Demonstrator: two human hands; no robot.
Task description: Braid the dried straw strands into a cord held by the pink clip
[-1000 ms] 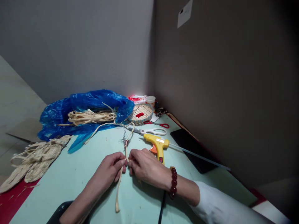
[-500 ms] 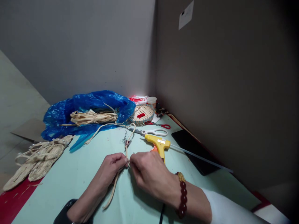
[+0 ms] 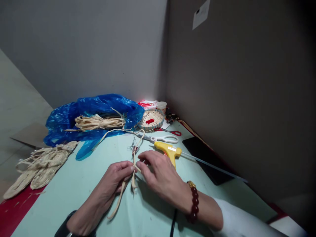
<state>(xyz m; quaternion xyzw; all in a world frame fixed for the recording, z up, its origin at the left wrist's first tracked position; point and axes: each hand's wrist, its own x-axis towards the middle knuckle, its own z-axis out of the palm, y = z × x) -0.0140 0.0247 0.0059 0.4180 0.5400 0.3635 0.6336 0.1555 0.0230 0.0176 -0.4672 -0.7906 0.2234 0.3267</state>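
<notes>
Currently, the left hand (image 3: 118, 176) is holding the braided raffia cord (image 3: 134, 159) above the near middle of the tabletop (image 3: 74, 184), its grip pinching the braid between thumb and index finger. The right hand (image 3: 161, 179) is hovering just beside the braid with its grip spread, thumb and index finger standing apart; whether the thumb is touching a strand, one cannot tell. Loose ends are hanging below the left grip, one curving toward the left forearm. Beyond the hands, the cord is running past a small cluster of metal and red hardware (image 3: 134, 149), looping near the white-handled scissors (image 3: 170, 139) and trailing left in front of the blue plastic bag (image 3: 106, 100), which is lying around a raffia bundle (image 3: 98, 122). The yellow glue gun (image 3: 166, 148) is occupying the space just beyond the right hand, which is covering the lower part of its handle; its glue stick (image 3: 212, 167) is extending across a black flat panel (image 3: 194, 145). A black cable (image 3: 173, 220) is emerging below the right forearm. Farther back, red-handled scissors (image 3: 176, 133) are lying before a woven basket (image 3: 157, 115) containing a red object (image 3: 149, 121), and a white cup (image 3: 161, 105) is standing behind it. At the left edge, woven soles (image 3: 51, 164) are overlapping one another.
</notes>
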